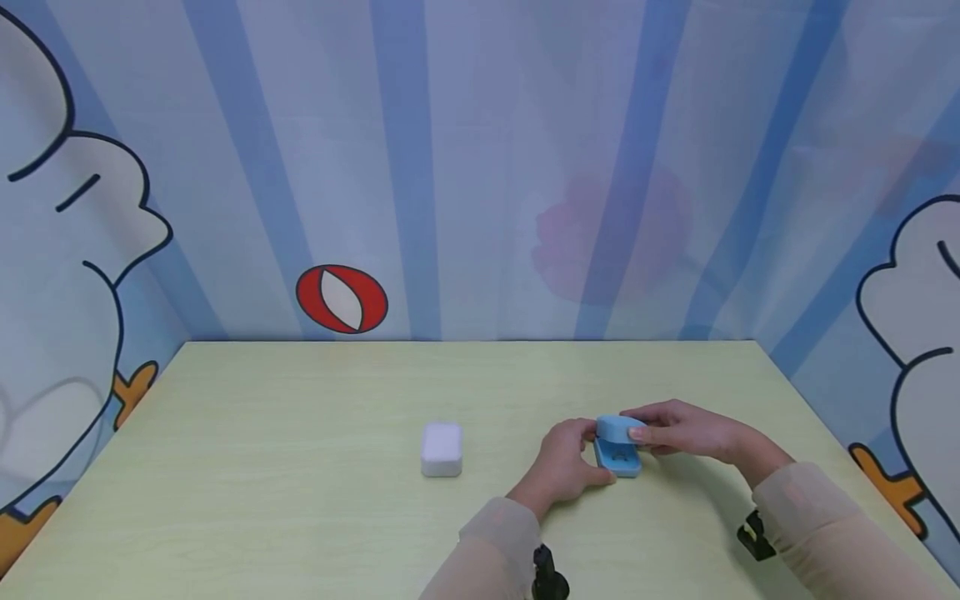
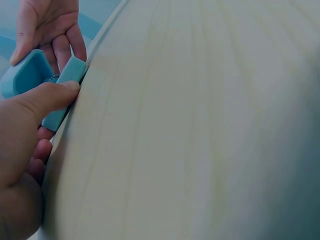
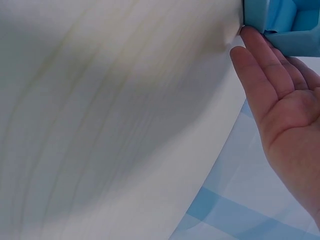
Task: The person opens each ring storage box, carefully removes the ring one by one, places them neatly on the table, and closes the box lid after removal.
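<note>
A small light-blue hinged box (image 1: 619, 467) sits on the right half of the table with its lid (image 1: 612, 428) tilted up. My left hand (image 1: 558, 468) holds the base from the left, thumb along the near edge and fingers toward the back. On the other side, my right hand (image 1: 686, 430) pinches the lid between thumb and fingers. The left wrist view shows the left thumb pressed on the edge of the base (image 2: 72, 72) and the hollow underside of the lid. In the right wrist view, the right fingers reach under the blue box (image 3: 295, 42).
A pale lavender box (image 1: 442, 450) with rounded corners stands on the wooden table (image 1: 262, 467), left of my hands. Behind the table hangs a striped blue backdrop (image 1: 495, 208) with cartoon figures and a printed red-and-white ball. Dark wrist straps show at both sleeves.
</note>
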Demonstrator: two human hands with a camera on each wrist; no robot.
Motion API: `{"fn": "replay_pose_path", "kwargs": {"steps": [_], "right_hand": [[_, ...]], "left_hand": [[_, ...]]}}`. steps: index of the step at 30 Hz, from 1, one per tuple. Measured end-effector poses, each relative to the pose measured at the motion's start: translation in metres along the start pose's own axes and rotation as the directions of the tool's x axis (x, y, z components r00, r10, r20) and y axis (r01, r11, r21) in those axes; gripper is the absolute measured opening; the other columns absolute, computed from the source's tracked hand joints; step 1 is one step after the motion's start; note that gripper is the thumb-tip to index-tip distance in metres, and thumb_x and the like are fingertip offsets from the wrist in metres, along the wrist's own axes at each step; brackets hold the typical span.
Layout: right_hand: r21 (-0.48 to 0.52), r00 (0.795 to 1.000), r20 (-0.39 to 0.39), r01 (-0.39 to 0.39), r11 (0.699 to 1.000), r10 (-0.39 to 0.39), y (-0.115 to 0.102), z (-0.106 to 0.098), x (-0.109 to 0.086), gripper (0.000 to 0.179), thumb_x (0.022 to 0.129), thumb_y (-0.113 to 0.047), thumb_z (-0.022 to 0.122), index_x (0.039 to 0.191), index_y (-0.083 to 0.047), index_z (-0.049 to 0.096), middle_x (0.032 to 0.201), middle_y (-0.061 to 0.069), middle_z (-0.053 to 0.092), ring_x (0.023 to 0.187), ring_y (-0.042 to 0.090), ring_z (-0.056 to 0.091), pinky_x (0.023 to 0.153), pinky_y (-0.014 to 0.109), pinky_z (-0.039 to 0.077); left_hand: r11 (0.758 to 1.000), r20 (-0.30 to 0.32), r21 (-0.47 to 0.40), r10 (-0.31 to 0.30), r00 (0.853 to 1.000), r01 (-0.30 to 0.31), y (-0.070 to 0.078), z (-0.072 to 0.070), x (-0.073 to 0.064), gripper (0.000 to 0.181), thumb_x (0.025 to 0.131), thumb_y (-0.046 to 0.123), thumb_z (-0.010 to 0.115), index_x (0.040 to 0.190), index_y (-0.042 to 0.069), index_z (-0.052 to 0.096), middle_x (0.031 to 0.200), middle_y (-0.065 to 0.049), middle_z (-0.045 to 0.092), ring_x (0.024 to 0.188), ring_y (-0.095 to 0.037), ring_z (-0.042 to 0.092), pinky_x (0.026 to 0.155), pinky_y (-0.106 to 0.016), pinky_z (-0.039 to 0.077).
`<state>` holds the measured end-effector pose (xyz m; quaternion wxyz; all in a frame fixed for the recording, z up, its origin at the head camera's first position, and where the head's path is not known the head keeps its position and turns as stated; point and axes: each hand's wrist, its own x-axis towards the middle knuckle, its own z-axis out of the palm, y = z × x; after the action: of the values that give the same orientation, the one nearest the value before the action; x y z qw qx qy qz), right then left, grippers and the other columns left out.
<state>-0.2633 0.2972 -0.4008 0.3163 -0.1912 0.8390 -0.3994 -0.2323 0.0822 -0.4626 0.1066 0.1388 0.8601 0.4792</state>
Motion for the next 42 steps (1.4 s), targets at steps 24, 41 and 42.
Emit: {"fn": "replay_pose_path", "kwargs": {"steps": [24, 41, 42], "right_hand": [[-0.008, 1.000, 0.001, -0.001, 1.000, 0.001, -0.0030, 0.0014, -0.0005, 0.062, 0.099, -0.033, 0.047, 0.144, 0.006, 0.029, 0.143, 0.029, 0.038, 0.128, 0.041, 0.045, 0.099, 0.050, 0.044], [0.012, 1.000, -0.012, -0.020, 1.000, 0.020, -0.0032, 0.0009, -0.0010, 0.060, 0.100, -0.036, 0.043, 0.143, 0.005, 0.033, 0.142, 0.027, 0.042, 0.127, 0.040, 0.047, 0.100, 0.050, 0.043], [0.020, 0.999, -0.019, -0.026, 0.999, 0.026, -0.0030, 0.0011, -0.0009, 0.061, 0.100, -0.037, 0.043, 0.143, 0.006, 0.033, 0.141, 0.027, 0.042, 0.127, 0.040, 0.047, 0.100, 0.049, 0.043]], "left_hand": [[1.000, 0.001, -0.008, -0.015, 1.000, 0.015, -0.0005, -0.0001, -0.0016, 0.065, 0.074, 0.024, 0.082, 0.131, 0.012, 0.053, 0.118, 0.002, 0.058, 0.103, -0.014, 0.055, 0.089, -0.026, 0.047], [1.000, 0.002, 0.013, 0.007, 1.000, -0.007, 0.0007, -0.0018, -0.0027, 0.065, 0.074, 0.024, 0.081, 0.131, 0.011, 0.052, 0.116, 0.002, 0.058, 0.103, -0.013, 0.055, 0.090, -0.026, 0.047], [1.000, 0.001, 0.010, 0.009, 1.000, -0.009, 0.0006, -0.0017, -0.0026, 0.065, 0.074, 0.024, 0.082, 0.131, 0.011, 0.053, 0.116, 0.002, 0.058, 0.103, -0.013, 0.055, 0.090, -0.026, 0.047]]}}
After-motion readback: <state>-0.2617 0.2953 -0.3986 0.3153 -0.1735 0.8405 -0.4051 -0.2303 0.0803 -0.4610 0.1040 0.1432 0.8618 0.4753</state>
